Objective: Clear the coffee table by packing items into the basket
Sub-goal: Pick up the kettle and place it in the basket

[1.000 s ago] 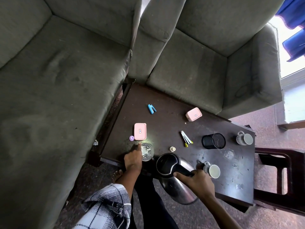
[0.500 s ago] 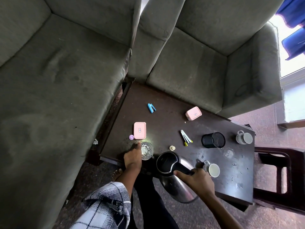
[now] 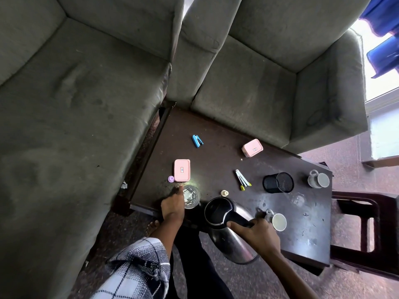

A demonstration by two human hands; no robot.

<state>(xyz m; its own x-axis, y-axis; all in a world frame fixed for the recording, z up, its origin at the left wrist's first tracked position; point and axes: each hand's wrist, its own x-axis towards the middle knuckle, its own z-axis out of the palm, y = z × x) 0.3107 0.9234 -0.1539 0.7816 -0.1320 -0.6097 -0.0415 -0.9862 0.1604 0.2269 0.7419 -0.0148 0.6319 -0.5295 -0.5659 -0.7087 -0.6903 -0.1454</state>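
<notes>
My right hand [image 3: 255, 235] grips the black handle of a steel kettle [image 3: 232, 231], held tilted over the near edge of the dark coffee table [image 3: 216, 160]. My left hand [image 3: 172, 207] wraps around a clear drinking glass [image 3: 191, 196] standing near the table's front left. Spread over the table are two pink lidded boxes [image 3: 182, 170] [image 3: 252, 147], a blue stapler [image 3: 197, 140], a small purple cap [image 3: 171, 179], a bundle of pens [image 3: 243, 180], a small cream bottle [image 3: 224, 193], a black mesh pen holder [image 3: 278, 182] on its side, and two grey mugs [image 3: 277, 221] [image 3: 318, 179]. No basket is in view.
Grey sofas [image 3: 75, 104] wrap the table on the left and far sides. A dark wooden stool [image 3: 367, 229] stands at the right. A second clear glass [image 3: 298, 199] sits on the table's right part. Reddish floor shows below.
The kettle and my right hand have shifted slightly; my left hand stays on the glass. Nothing else on the table has moved.
</notes>
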